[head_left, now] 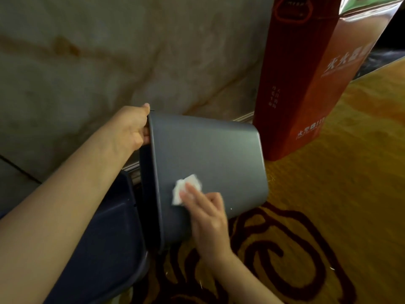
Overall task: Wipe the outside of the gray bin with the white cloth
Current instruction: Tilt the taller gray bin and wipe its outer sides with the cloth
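Observation:
The gray bin [208, 154] is tipped on its side above the carpet, its open rim turned left and its base toward the right. My left hand [131, 126] grips the top of the rim, thumb over the edge. A small crumpled white cloth [186, 186] lies flat against the bin's outer wall near the lower middle. My right hand [208, 213] presses it there with the fingers laid over its lower edge.
A tall red box [306, 84] with white print stands just right of the bin, close to its base. A dark blue object [109, 238] sits under my left forearm. A marbled wall [109, 51] runs behind; yellow patterned carpet [328, 194] covers the floor.

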{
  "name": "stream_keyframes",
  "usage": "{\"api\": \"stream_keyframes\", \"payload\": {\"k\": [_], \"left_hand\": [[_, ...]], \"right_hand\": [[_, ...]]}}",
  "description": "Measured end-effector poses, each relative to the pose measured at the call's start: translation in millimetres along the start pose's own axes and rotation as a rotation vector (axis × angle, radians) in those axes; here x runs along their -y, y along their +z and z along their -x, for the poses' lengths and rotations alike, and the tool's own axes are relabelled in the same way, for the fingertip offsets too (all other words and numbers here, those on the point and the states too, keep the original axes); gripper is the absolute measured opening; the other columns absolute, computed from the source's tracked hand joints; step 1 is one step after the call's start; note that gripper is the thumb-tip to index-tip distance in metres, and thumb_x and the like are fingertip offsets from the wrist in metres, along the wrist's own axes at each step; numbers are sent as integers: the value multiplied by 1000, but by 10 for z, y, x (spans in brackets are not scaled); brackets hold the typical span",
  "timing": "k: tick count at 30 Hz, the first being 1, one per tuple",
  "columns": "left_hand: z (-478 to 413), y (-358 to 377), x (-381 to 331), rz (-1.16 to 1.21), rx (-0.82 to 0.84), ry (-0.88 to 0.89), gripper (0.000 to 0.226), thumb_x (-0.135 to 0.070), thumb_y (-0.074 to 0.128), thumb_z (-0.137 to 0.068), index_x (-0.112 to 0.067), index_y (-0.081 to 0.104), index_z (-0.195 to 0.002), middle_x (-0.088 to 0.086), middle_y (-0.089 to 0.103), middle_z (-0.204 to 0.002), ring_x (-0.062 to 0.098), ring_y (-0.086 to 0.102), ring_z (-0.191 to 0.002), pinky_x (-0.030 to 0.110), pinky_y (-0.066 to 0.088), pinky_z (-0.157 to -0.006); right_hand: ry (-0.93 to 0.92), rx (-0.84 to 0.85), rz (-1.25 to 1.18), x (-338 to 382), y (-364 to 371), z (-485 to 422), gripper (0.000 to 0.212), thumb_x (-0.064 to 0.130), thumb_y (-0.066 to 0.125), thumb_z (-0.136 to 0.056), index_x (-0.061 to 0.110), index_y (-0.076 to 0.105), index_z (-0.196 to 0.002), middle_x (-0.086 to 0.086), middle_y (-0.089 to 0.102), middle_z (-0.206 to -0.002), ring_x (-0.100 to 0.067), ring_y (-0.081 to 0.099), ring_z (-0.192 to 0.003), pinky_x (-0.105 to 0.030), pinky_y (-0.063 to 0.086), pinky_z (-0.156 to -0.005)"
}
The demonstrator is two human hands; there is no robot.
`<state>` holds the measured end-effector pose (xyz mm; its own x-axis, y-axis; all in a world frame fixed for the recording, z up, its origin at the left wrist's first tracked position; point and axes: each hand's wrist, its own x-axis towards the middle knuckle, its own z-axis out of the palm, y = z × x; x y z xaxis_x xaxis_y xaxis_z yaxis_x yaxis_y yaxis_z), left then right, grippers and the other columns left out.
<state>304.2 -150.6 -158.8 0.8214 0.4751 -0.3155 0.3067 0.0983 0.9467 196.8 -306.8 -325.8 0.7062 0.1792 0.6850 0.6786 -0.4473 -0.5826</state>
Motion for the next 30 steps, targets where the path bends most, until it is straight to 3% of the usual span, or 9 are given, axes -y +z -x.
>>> {"api": "stream_keyframes", "payload": {"k": [2,4,7,9,12,17,21,26,30], "left_hand": [[2,17,-14,41,42,-21,27,-31,38,-96,-19,51,-76,-3,64,-63,7,61,-48,19,50,-37],[-4,65,-17,108,66,-5,27,-32,38,-96,-19,52,-76,-6,66,-49,6,62,-44,17,51,-40],[21,131,-66,254,210,54,28,-34,38,-96,-18,56,-82,-9,68,-46,4,65,-50,15,53,-49],[139,148,7,217,371,41,28,-34,37,-96,-19,59,-86,-9,71,-55,2,68,-54,15,54,-52],[477,45,464,-129,480,-35,30,-34,39,-94,-17,63,-90,-8,76,-72,4,71,-64,22,58,-55],[735,-30,814,94,518,-80,27,-23,36,-96,-17,57,-111,-3,76,-90,9,73,-75,26,58,-54],[615,52,709,114,415,-23,29,-20,34,-97,-11,53,-117,2,69,-94,5,71,-64,27,59,-53],[546,7,731,98,366,-21,25,-22,35,-97,-12,59,-96,-5,76,-65,7,71,-57,24,56,-46],[539,23,764,67,320,14,24,-19,36,-97,-13,59,-90,-6,74,-59,6,69,-52,22,53,-41]], "right_hand": [[147,-94,86,-360,-126,-66,31,-4,59,-83,7,67,-111,-8,64,-118,-21,49,-82,-22,41,-75],[380,-172,158,-690,-271,-125,37,-10,64,-79,9,67,-110,-4,64,-117,-26,55,-86,-24,40,-75],[653,-271,199,-1063,-411,-205,31,-2,60,-86,8,64,-114,-6,65,-118,-15,47,-89,-20,37,-76],[715,-292,205,-1199,-442,-264,28,0,57,-88,8,63,-115,-8,65,-118,-12,43,-91,-21,37,-78],[742,-283,187,-1263,-458,-347,27,1,54,-90,9,63,-115,-6,66,-117,-11,43,-92,-20,35,-79],[819,-202,57,-1152,-489,-453,27,5,55,-91,12,63,-116,-5,66,-116,-23,56,-107,-23,40,-88],[584,-129,3,-505,-412,-374,33,-2,62,-84,17,67,-110,3,65,-110,-18,60,-98,-27,51,-81],[201,-30,-78,241,-204,-150,45,-5,67,-78,19,62,-117,1,62,-122,-13,50,-90,-15,45,-77],[193,-87,-35,-10,-229,-192,45,-9,69,-75,13,64,-114,-4,66,-117,-18,53,-85,-22,49,-72]]}}
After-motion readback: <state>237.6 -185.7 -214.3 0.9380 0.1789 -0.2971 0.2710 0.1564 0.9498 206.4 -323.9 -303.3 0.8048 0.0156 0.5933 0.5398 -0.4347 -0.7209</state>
